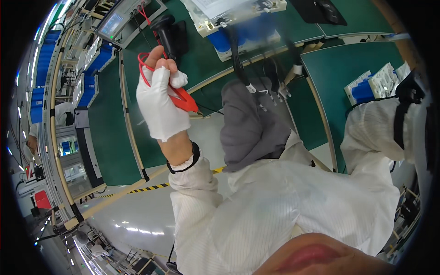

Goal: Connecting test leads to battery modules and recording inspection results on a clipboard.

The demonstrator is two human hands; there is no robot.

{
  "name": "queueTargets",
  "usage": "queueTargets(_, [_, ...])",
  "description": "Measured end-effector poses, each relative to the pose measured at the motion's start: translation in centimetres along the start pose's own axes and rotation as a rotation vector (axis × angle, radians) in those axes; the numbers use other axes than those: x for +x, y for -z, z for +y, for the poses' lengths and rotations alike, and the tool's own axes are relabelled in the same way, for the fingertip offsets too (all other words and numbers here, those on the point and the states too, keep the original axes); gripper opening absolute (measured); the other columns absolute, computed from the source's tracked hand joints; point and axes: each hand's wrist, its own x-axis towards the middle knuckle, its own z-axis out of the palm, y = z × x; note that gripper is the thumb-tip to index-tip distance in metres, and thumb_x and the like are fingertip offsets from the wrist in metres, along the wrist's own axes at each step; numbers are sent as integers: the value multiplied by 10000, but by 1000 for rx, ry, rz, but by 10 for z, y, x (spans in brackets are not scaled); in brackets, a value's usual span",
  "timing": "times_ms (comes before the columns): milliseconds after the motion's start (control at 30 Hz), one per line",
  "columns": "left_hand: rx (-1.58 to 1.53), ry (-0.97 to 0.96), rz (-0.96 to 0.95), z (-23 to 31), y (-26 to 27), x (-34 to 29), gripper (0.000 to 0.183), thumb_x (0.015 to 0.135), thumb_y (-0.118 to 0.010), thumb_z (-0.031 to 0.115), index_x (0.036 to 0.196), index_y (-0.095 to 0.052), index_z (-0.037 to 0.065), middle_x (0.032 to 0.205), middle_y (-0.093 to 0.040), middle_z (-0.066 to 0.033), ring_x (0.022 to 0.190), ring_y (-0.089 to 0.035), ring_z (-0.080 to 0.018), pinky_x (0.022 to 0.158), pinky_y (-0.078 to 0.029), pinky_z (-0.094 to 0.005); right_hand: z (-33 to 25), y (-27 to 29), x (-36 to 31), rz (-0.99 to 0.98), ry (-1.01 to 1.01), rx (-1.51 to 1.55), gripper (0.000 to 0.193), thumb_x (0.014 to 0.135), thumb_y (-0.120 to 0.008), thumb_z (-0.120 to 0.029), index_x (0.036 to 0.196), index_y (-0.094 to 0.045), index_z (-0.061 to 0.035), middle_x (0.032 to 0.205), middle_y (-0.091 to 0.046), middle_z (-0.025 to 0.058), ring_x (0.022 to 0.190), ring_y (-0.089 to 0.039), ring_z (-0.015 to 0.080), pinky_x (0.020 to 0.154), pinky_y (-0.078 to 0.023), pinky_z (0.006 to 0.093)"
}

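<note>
Red clip is in the L hand, sticking out past the R side of the palm, dark tip angled down & right. L hand wears a white fingerless glove; fingers part-curled, bare tips up, clip held against the palm; exact finger grip partly hidden. Red wire loops round the fingers of that hand. R hand out of sight, so can't tell if it has hold of anything; only the R sleeve shows.

Writing: meter just beyond & left of the L hand has a lit screen, chars too small to read. Red leads plug in there. White tag on the black cables, right of the L hand, also unreadable. Papers lie on the big pack, content n/a at this angle.

Containers: big pack's white frame, beyond & right of the L hand on the green tabletop, holds blue blocks. Another white-framed pack w/ blue blocks is near the R sleeve. More packs like it sit well left of the L hand. Black scanner is just past the L fingertips.
</note>
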Motion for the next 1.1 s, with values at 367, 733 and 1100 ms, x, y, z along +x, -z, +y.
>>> queueTargets(367, [219,154,165,-7,10,-15,417,885,-562,179,1245,-503,-23,718,-463,36,600,-436,-42,510,-365,-204,5,50,6,-53,-152,20,347,837,-643,-267,1077,-585,-24,1095,-630,149,973,-609,275,831,-492,363])
queueTargets(733, [41,86,151,-33,27,-7,365,842,-563,67,1173,-485,-66,704,-539,-60,556,-497,-123,516,-429,-229,9,57,-19,24,-94,3,318,802,-665,-210,1062,-603,-38,1091,-630,138,963,-607,274,822,-488,359])
queueTargets(1100, [87,105,149,-26,24,-10,335,881,-528,60,1193,-483,-54,741,-522,-48,593,-485,-111,558,-434,-237,-5,59,-5,93,38,-183,305,767,-687,-153,1047,-621,-51,1087,-631,126,952,-604,273,812,-485,355])
